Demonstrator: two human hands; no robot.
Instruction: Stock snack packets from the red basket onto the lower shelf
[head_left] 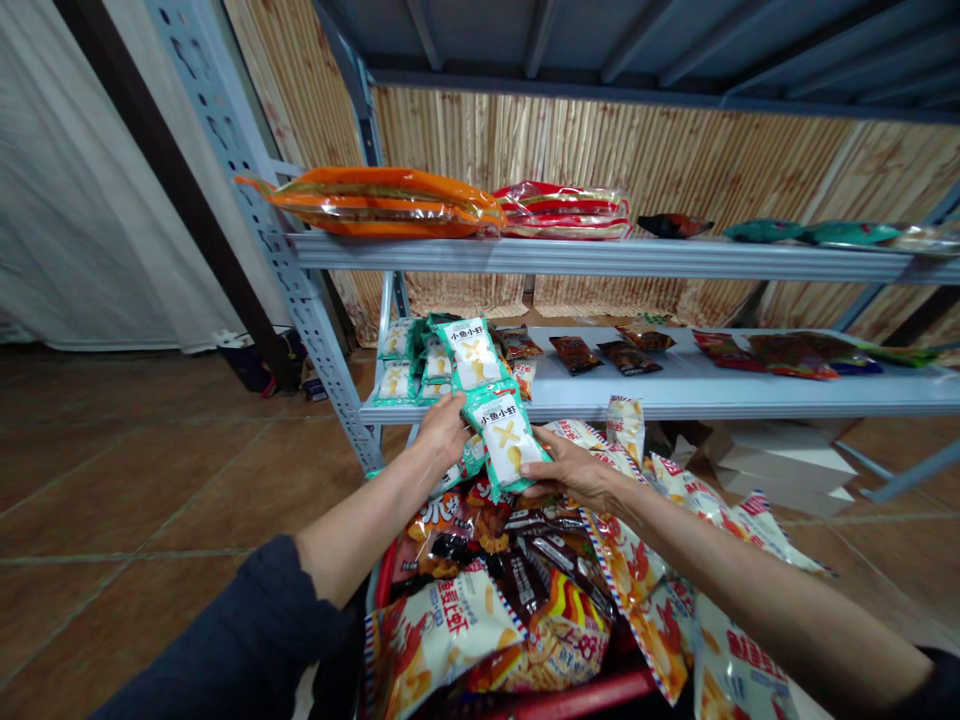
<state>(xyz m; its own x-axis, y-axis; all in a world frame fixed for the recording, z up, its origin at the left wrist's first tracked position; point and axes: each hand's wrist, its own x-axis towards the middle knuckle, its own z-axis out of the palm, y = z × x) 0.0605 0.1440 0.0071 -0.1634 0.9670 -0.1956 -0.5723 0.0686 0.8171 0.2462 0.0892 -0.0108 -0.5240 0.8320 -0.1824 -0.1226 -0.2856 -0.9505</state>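
Over a red basket (600, 693) heaped with snack bags, my right hand (570, 465) grips the right edge of a green-and-white snack packet (507, 440), its thumb on the front. My left hand (444, 432) is closed at the packet's upper left edge, its fingertips partly hidden. Another green-and-white snack packet (474, 355) stands directly above, its lower end meeting the first one; I cannot tell whether they are joined. Behind my left hand, several matching packets (397, 380) are stacked at the left end of the lower shelf (577, 402).
Orange bags (382, 200) and red-and-clear bags (562, 210) lie on the upper shelf (540, 256). Small dark snack packets (574, 354) rest farther right on the lower shelf. A perforated metal upright (300, 300) stands at left. White cartons (780, 460) sit beneath the shelf.
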